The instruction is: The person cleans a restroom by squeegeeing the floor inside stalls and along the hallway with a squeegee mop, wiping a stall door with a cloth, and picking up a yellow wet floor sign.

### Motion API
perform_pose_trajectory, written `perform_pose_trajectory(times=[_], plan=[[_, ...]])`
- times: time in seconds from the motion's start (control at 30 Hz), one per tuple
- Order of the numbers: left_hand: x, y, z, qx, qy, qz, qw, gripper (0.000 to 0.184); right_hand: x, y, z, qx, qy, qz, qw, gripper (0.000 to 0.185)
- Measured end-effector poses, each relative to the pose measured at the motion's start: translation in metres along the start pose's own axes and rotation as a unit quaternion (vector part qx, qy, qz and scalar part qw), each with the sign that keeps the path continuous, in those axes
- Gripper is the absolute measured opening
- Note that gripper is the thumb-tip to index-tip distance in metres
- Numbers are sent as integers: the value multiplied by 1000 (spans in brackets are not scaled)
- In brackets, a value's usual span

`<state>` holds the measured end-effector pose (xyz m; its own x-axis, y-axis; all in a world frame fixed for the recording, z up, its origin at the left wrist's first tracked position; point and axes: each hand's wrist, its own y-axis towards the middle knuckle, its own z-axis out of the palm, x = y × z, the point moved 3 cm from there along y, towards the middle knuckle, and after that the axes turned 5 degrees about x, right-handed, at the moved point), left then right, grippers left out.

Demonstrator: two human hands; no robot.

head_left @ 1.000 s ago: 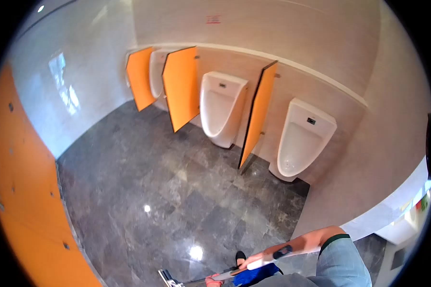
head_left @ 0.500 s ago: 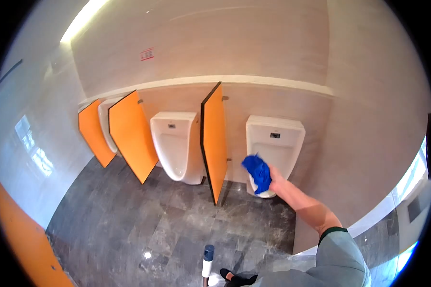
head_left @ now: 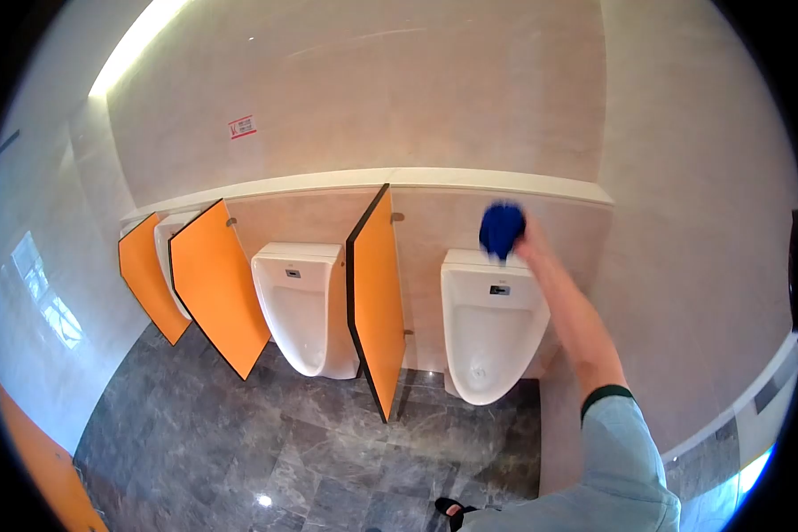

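A bunched blue cloth (head_left: 503, 229) is gripped in my right hand (head_left: 528, 239), its fingers partly hidden behind the cloth. My right arm reaches forward, and the hand is in front of the wall near the top edge of the rightmost white urinal (head_left: 495, 324). Whether the cloth touches the wall or the urinal's top I cannot tell. Below the hand, the urinal's bowl and its small dark sensor panel (head_left: 500, 290) are in plain sight. My left hand is out of the picture.
Orange partitions (head_left: 377, 301) with black edges jut from the wall between the urinals. Another white urinal (head_left: 300, 310) stands to the left. A pale ledge (head_left: 496, 181) runs along the wall above. Dark grey tiles (head_left: 328, 461) cover the floor, and a wall rises at the right.
My right hand has lifted the blue cloth from the rightmost urinal's bowl to above its top edge. The view has shifted, and the dark-topped handle at the bottom is out of sight.
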<state>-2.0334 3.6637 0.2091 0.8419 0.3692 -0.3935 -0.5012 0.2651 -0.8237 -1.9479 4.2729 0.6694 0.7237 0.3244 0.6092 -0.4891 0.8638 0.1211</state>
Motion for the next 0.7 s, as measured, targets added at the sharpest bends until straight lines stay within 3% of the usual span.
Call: perform_pose_trajectory(times=[0.03, 0.13, 0.2, 0.23, 0.27, 0.3, 0.33, 0.4, 0.47, 0.5, 0.53, 0.57, 0.6, 0.63, 0.67, 0.7], plan=[[-1, 0, 0, -7, -8, 6, 1000, 25, 24, 20, 23, 31, 44, -41, 998, 45], [3, 2, -21, -39, -32, 24, 998, 26, 23, 71, 29, -105, -232, -82, 964, 53], [12, -3, -50, -65, -60, 31, 996, 27, -47, 63, 8, 35, -368, -50, 928, 38], [21, -5, -69, -78, -80, 36, 993, 28, -93, 42, -2, 120, -468, 4, 875, 29], [34, -9, -93, -92, -104, 41, 989, 28, -152, 6, -14, 321, -493, 44, 807, 34], [56, -16, -121, -110, -143, 46, 982, 28, -190, -69, 23, 421, -569, 207, 675, 40], [83, -27, -147, -126, -183, 53, 974, 29, -232, -122, 12, 453, -484, 350, 662, 40], [149, -38, -186, -129, -269, 65, 952, 30, -307, -233, -13, 443, -343, 621, 549, 43], [206, -27, -205, -89, -396, 30, 914, 39, -310, -319, -1, 543, -316, 693, 354, 56], [225, 3, -205, -115, -529, 39, 840, 39, -311, -346, -6, 619, -332, 674, 229, 60], [232, 16, -190, -157, -531, 96, 827, 38, -312, -358, -16, 685, -343, 629, 127, 63], [221, 0, -157, -245, -470, 87, 843, 33, -305, -369, -52, 785, -316, 517, 126, 60], [228, 4, -141, -246, -474, 68, 843, 29, -295, -381, -49, 839, -282, 464, -24, 52], [224, -9, -113, -296, -465, 32, 833, 25, -278, -380, -71, 828, -295, 474, -49, 48], [249, 4, -107, -281, -476, 35, 833, 26, -267, -374, -103, 773, -345, 526, -83, 50], [218, -1, -82, -283, -445, 44, 849, 27, -290, -355, -89, 667, -406, 606, -148, 44]])
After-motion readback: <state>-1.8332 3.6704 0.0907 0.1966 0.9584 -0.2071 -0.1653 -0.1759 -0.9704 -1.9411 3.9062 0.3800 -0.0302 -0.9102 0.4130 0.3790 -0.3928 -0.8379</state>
